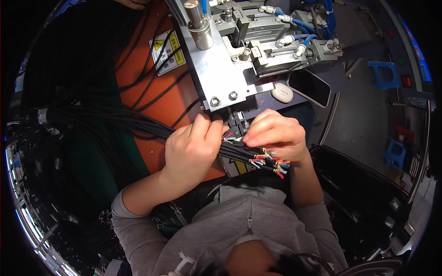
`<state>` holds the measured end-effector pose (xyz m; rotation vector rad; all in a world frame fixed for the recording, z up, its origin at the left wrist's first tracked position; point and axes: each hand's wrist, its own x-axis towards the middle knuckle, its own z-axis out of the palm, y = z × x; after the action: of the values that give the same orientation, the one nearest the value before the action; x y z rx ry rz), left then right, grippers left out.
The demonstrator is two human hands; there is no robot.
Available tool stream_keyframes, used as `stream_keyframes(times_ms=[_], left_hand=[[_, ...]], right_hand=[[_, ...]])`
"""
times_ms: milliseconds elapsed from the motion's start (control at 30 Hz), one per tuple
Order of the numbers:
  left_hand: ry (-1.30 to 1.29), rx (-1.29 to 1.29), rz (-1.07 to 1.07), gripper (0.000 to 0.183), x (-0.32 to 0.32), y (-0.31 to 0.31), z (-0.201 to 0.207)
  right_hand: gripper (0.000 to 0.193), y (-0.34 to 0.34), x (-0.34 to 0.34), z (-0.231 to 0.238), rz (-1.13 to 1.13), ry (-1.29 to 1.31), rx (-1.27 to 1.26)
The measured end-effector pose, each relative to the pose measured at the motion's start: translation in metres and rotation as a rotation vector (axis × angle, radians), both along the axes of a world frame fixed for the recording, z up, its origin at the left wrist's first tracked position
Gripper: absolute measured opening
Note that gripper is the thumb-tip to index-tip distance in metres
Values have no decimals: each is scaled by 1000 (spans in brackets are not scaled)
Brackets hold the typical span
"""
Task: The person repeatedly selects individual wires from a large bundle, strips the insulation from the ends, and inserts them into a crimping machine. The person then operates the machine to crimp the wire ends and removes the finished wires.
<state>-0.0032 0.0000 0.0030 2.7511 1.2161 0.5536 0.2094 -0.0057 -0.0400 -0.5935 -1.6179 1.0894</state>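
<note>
My left hand (194, 143) is closed in a pinch on a black cable. Coloured wire ends (229, 136) fan out from it just past my fingertips. Close by on the right, my right hand (278, 138) is curled with thumb and fingertips together near those wires; whatever it grips is too small to make out. A bundle of black cables (237, 151) passes below both hands, its stripped ends (269, 162) showing red, yellow, white and blue wires. Directly above my hands is a metal machine fixture (221, 76) with a small dark clamp part (236, 123).
Blue air tubes (304, 37) run to cylinders on the machine. A phone (309, 87) and a white rounded case (282, 93) lie to its right. Loose black cables (138, 110) cross the orange surface (133, 76) at left. Another person's hand (133, 3) shows at the top edge.
</note>
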Motion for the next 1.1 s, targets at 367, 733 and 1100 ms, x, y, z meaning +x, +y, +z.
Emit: stream_keyframes(times_ms=[367, 733, 1100], left_hand=[[-346, -26, -200, 25, -5, 7, 5], [-323, 148, -264, 26, -7, 6, 7], [-403, 155, -190, 18, -1, 6, 6]], right_hand=[[18, -7, 2, 4, -200, -14, -4], [15, -11, -20, 28, -384, -154, -22], [15, -3, -33, 23, -320, -41, 49]])
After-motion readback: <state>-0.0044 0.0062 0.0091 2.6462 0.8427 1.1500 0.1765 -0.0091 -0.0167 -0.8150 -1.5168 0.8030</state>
